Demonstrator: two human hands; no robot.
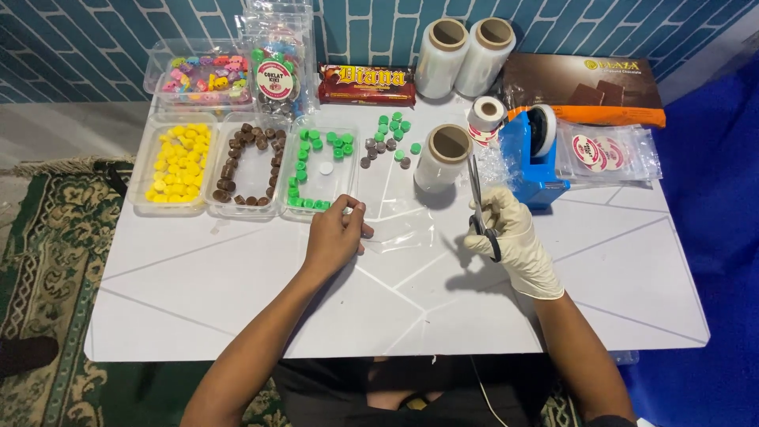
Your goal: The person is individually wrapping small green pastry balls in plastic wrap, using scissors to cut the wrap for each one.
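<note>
My left hand [336,236] is bare, fingertips pinched together on the near edge of a clear plastic film sheet [395,213] lying flat on the white table [237,292]. I cannot tell whether a small sweet sits under those fingertips. My right hand [510,237] wears a pale glove and is closed through the handles of a pair of scissors [477,198], blades pointing away from me, just right of the sheet.

Film: judged very light, limp, slippery, prone to cling and crease. Best taken at an edge or corner with a light pinch; pressing the middle would likely wrinkle it. Scissors are stiff and sharp; grip stays at the loops.

Just beyond the scissor tips stands a roll of clear wrap [444,156], upright. Right of it, near the gloved hand, a blue tape dispenser [534,158]. Beyond my left hand, three clear trays side by side: yellow sweets [180,162], brown chocolates [247,162], green pieces [316,166]. Loose green and brown pieces [391,138] are scattered between the trays and the roll. Two more rolls [466,55] stand far back, near the wall.
</note>
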